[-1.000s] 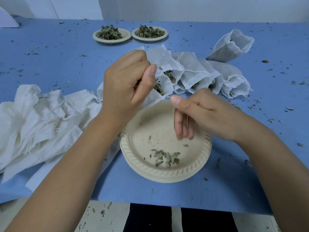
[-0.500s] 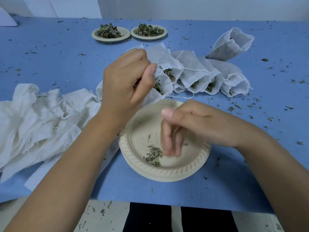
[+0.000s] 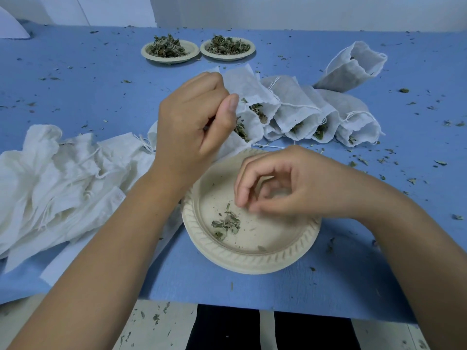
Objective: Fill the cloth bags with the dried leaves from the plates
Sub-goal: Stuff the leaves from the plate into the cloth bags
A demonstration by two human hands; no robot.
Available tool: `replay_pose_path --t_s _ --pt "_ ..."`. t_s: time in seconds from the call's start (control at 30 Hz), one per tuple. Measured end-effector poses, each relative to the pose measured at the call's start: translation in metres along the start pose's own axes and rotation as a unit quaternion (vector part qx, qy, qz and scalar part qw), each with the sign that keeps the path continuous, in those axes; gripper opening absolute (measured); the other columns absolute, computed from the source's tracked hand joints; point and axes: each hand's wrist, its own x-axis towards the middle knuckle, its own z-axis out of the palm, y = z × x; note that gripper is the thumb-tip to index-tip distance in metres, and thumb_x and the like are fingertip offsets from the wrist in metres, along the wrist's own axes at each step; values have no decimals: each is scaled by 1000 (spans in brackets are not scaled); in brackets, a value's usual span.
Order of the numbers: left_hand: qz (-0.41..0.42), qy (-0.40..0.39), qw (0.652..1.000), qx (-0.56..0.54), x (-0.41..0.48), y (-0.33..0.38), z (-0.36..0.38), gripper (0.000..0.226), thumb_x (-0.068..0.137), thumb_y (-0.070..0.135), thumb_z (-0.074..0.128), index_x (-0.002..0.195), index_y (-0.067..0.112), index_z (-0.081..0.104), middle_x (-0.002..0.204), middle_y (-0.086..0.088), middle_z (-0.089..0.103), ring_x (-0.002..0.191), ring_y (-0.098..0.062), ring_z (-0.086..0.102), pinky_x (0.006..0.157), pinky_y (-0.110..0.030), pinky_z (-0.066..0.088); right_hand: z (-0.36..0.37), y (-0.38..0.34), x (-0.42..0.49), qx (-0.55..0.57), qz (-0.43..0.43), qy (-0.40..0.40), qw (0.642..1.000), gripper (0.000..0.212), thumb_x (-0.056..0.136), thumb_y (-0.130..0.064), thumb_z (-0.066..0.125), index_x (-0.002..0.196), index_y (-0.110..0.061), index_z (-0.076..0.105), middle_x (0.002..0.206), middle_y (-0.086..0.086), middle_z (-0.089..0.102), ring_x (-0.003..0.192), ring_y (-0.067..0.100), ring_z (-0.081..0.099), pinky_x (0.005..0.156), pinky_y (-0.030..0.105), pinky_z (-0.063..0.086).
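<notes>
Few dried leaves [image 3: 226, 223] are left on the near plate [image 3: 252, 260], a small green heap lying left of its middle with some crumbs around it. This plate sits at the front edge of the tabletop [image 3: 75, 97], right before the person. The right hand [image 3: 290, 188] hangs over the plate just beside the heap, its fingers curled and bunched toward the thumb. I cannot tell whether any leaf is caught between them.

The left hand [image 3: 194, 127] is raised behind the plate and pinches the rim of an open bag [image 3: 233, 147], whose mouth shows leaves inside and faces the plate. To the right of that bag lies a row of filled bags [image 3: 298, 109], overlapping one another, mouths toward the person, green showing in each. One more bag [image 3: 351, 69] lies apart behind the row's right end.

Left of the plate is a loose pile of empty cloth bags [image 3: 63, 178] with drawstrings trailing. Two far plates [image 3: 169, 51] [image 3: 228, 48] stand side by side at the back, both heaped with leaves. Leaf scraps [image 3: 439, 162] are strewn over the blue surface.
</notes>
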Motion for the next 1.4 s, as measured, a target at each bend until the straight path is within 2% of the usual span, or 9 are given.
replay_pose_path --t_s 0.17,0.43,0.73,0.87,0.97,1.03,1.13,1.27,1.4 --pt "6 -1 1000 -8 1 1 0 41 94 1 41 54 9 46 60 -1 31 58 -11 27 58 -12 22 12 0 7 -115 -24 -111 987 45 73 -5 78 114 -23 68 125 -15 55 112 0 48 86 19 43" --pt "4 -1 1000 4 0 0 0 42 95 2 41 53 6 47 58 -4 33 56 -13 29 57 -13 22 23 -1 10 -110 -74 -78 988 9 76 3 75 81 -4 77 93 0 70 78 13 63 76 25 49" --pt "5 5 1000 -1 0 -1 1 42 94 2 41 52 5 46 59 -2 32 56 -13 28 57 -14 21 24 0 6 -72 -138 -21 988 13 76 8 72 73 -3 74 81 4 72 73 15 65 71 25 51" --pt "4 10 1000 -4 -1 -1 0 42 95 3 41 53 5 46 59 -2 31 57 -12 27 57 -13 21 10 -5 2 79 -254 180 947 20 75 12 70 84 -6 68 81 10 68 77 20 66 73 30 50" --pt "31 1 1000 -1 -2 2 1 42 95 4 42 54 5 47 59 -2 32 57 -15 29 59 -18 19 8 1 9 -16 -259 387 885 21 77 14 69 85 -6 67 85 10 62 78 15 61 73 28 50" --pt "59 -1 998 -6 -2 5 3 43 98 8 41 55 7 47 64 1 32 60 -13 30 61 -20 21 14 4 13 -129 -242 427 862 15 78 12 68 78 -3 70 81 9 60 73 13 57 71 20 46" --pt "74 4 997 -14 -2 8 6 49 102 15 36 56 7 47 65 1 33 63 -11 29 60 -23 23 22 7 16 -242 -265 390 848 16 83 5 58 72 -3 66 76 -3 54 70 8 49 75 10 39" --pt "89 -12 996 -5 -1 8 3 51 102 17 35 54 6 47 66 0 31 64 -11 27 59 -23 22 22 8 15 -328 -259 269 868 12 87 -16 50 75 -19 47 80 -14 37 83 11 52 111 43 26" --pt "174 -48 983 36 5 21 9 48 100 11 40 53 7 47 64 -2 29 64 -15 26 52 -28 22 22 14 21 -376 -176 252 874 5 74 0 66 77 4 65 70 12 63 83 27 57 92 32 34"
